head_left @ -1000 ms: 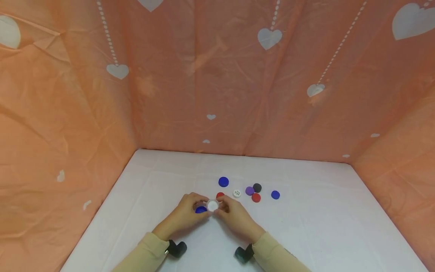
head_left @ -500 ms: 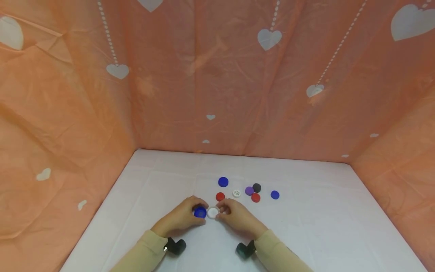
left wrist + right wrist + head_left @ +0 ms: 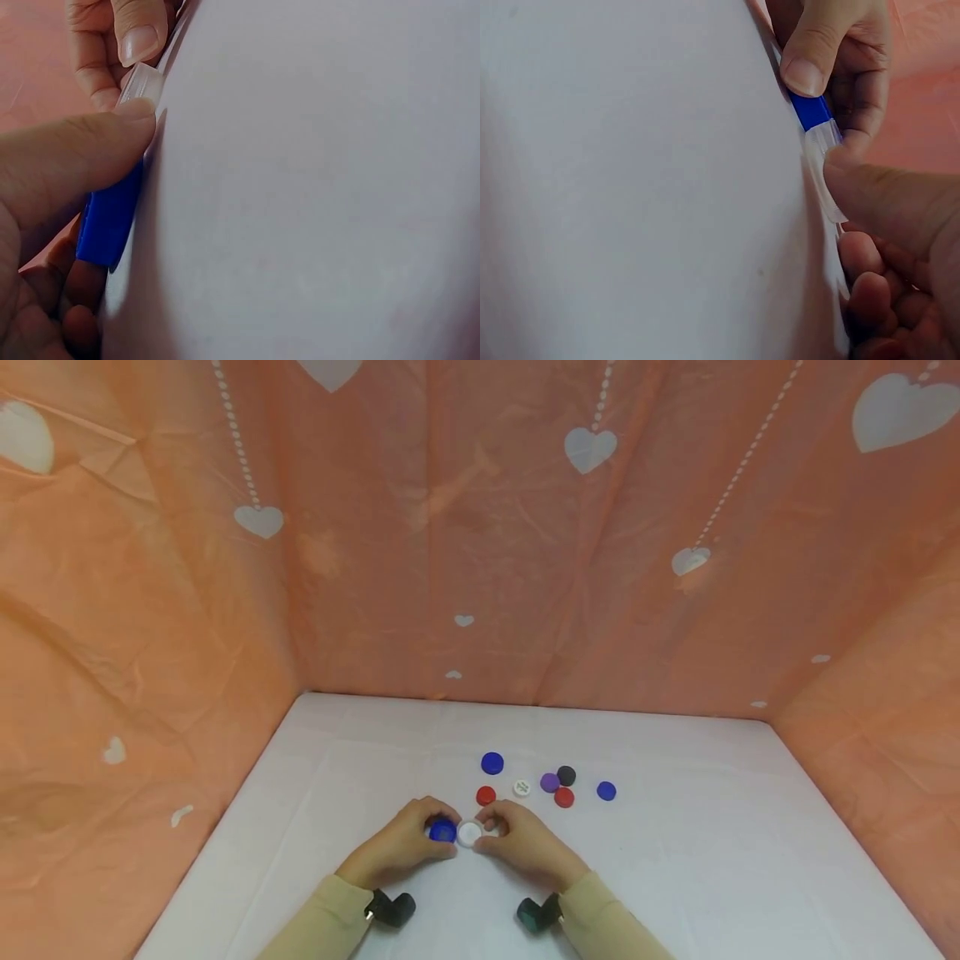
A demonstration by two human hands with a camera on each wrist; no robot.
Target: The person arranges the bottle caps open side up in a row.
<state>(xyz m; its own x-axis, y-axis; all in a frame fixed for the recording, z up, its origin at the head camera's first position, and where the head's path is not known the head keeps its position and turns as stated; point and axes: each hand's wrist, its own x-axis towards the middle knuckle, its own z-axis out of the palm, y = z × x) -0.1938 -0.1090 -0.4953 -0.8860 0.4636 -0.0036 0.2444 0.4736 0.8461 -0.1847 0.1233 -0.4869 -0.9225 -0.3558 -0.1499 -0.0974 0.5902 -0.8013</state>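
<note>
My left hand (image 3: 408, 839) holds a blue bottle cap (image 3: 443, 831) between curled fingers and thumb. In the left wrist view the blue cap (image 3: 111, 217) shows its side, low against the white table surface, and the thumb tip reaches the cap beside it. My right hand (image 3: 528, 843) pinches a whitish bottle cap (image 3: 469, 834) by its right side. That cap looks translucent and ridged in the right wrist view (image 3: 821, 169). The two caps sit side by side, edges touching or nearly so.
Beyond the hands on the white table (image 3: 712, 860) lie a blue cap (image 3: 492, 763), a red cap (image 3: 486, 796) and a small white cap (image 3: 522, 788). Farther right are purple (image 3: 550, 782), black (image 3: 566, 776), red (image 3: 564, 797) and blue caps (image 3: 607, 791). Orange cloth (image 3: 375, 568) surrounds the table.
Both hands have come slightly nearer with the two caps, which look lowered to the table. The left red cap, partly covered before, now shows whole. Over the last half second little has moved.
</note>
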